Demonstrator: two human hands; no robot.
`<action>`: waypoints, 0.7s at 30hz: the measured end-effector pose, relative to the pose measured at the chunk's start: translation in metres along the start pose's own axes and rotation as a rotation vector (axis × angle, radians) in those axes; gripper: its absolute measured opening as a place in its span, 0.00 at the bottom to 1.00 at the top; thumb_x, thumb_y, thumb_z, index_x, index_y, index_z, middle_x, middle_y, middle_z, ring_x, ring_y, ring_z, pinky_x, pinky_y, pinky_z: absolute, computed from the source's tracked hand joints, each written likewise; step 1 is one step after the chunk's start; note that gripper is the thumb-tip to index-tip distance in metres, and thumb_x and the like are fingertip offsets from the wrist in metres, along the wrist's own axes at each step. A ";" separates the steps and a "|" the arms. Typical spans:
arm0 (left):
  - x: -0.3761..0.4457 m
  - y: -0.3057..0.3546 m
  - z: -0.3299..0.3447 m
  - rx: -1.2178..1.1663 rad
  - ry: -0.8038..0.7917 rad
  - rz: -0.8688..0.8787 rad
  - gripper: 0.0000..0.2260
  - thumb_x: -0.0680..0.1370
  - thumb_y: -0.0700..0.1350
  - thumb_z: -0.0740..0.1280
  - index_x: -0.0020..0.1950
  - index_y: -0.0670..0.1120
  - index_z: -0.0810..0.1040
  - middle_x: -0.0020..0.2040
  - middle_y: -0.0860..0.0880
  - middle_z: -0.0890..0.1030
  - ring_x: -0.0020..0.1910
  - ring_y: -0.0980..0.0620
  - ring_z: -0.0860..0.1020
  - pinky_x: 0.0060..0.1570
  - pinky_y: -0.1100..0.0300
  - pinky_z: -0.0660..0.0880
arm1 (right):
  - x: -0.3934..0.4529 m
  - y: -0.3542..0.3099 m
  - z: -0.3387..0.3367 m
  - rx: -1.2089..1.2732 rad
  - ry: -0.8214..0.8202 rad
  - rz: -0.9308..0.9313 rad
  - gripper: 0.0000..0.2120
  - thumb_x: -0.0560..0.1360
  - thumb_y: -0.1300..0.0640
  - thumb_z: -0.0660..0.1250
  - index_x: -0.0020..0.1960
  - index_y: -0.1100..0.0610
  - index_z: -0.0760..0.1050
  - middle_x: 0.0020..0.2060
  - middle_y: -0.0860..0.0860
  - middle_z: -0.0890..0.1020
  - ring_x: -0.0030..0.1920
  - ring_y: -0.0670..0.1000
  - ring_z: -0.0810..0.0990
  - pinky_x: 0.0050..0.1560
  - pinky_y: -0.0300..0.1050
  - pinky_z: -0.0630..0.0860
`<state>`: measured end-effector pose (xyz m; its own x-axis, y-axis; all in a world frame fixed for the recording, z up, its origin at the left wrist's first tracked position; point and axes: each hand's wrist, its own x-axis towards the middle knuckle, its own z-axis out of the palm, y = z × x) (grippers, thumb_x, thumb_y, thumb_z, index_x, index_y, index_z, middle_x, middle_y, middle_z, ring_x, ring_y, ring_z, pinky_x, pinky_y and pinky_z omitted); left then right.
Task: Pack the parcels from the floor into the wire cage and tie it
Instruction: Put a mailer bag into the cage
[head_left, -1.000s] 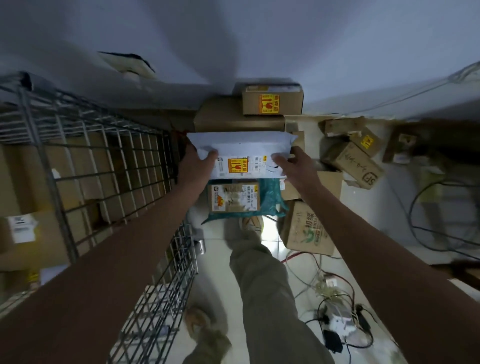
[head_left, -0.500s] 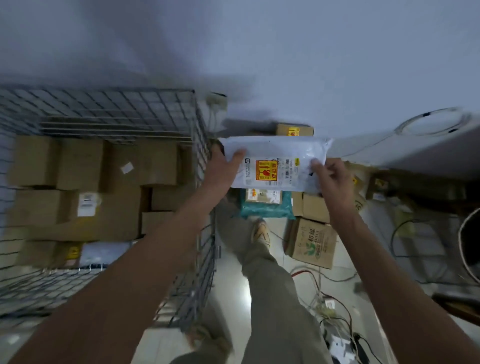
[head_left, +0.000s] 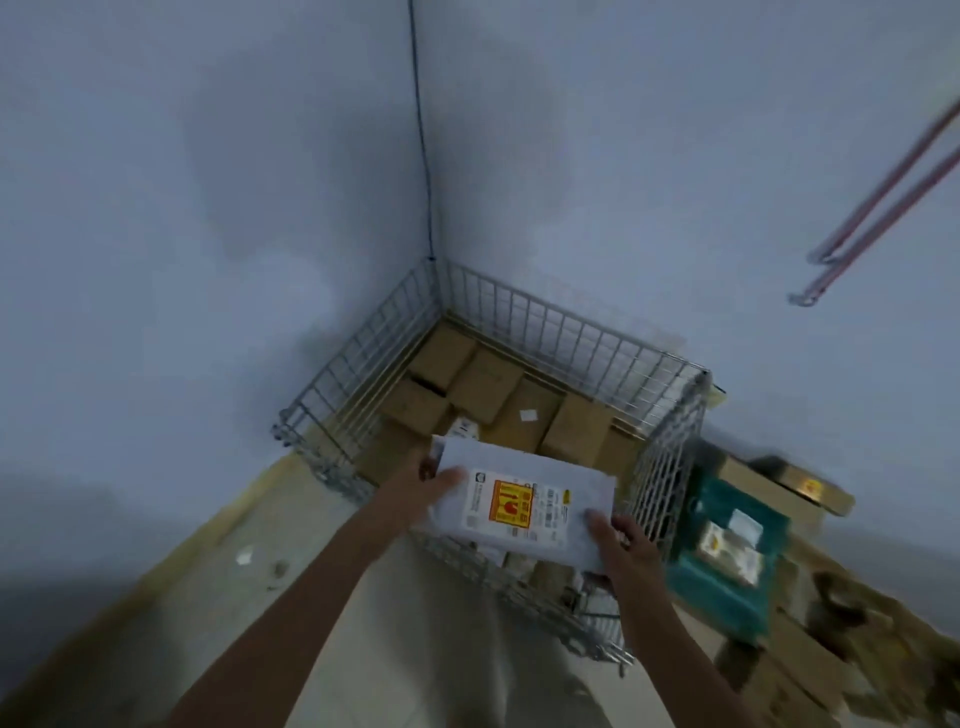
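Observation:
A flat white parcel (head_left: 524, 506) with a yellow and red label is held over the near side of the wire cage (head_left: 571, 332). My left hand (head_left: 434, 480) grips its left edge and my right hand (head_left: 618, 538) grips its lower right corner. The cage stands in the corner of two walls and holds several brown cardboard boxes (head_left: 488, 384) packed on its floor. The frame is blurred by motion.
Outside the cage on the right lie a teal bag parcel (head_left: 727, 561) with a white label and several brown boxes (head_left: 800, 486) heaped on the floor. Pale floor tiles (head_left: 218, 597) stretch along the left wall. A red cord (head_left: 878, 202) hangs on the right wall.
I have turned left from the floor pile toward the cage, carrying the white parcel in both hands. It now hovers over the cage's near edge instead of beside it.

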<state>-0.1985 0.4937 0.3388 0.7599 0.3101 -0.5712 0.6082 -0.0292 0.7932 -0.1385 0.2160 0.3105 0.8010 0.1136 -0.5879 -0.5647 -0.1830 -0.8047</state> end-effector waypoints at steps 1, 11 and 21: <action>-0.001 -0.008 -0.017 -0.015 0.055 -0.023 0.09 0.80 0.49 0.72 0.56 0.48 0.78 0.48 0.49 0.84 0.45 0.53 0.83 0.38 0.62 0.79 | 0.003 0.001 0.020 -0.012 -0.030 0.015 0.15 0.75 0.48 0.74 0.55 0.58 0.79 0.49 0.57 0.85 0.44 0.56 0.86 0.37 0.47 0.82; 0.133 -0.080 -0.081 0.075 0.122 -0.194 0.08 0.79 0.50 0.73 0.52 0.47 0.79 0.46 0.46 0.83 0.40 0.52 0.80 0.32 0.64 0.74 | 0.087 0.037 0.125 0.027 0.093 0.157 0.15 0.77 0.48 0.73 0.56 0.57 0.77 0.49 0.55 0.83 0.45 0.57 0.85 0.37 0.49 0.82; 0.353 -0.158 -0.070 0.175 -0.162 -0.418 0.23 0.83 0.44 0.68 0.77 0.43 0.70 0.67 0.49 0.75 0.62 0.44 0.76 0.58 0.51 0.74 | 0.275 0.134 0.191 0.007 0.281 0.359 0.29 0.68 0.40 0.77 0.58 0.61 0.80 0.50 0.59 0.85 0.45 0.61 0.86 0.35 0.53 0.85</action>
<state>-0.0425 0.6742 0.0265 0.4593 0.1775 -0.8704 0.8883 -0.0970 0.4490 -0.0316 0.4090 0.0257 0.5763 -0.2253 -0.7856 -0.8172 -0.1558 -0.5548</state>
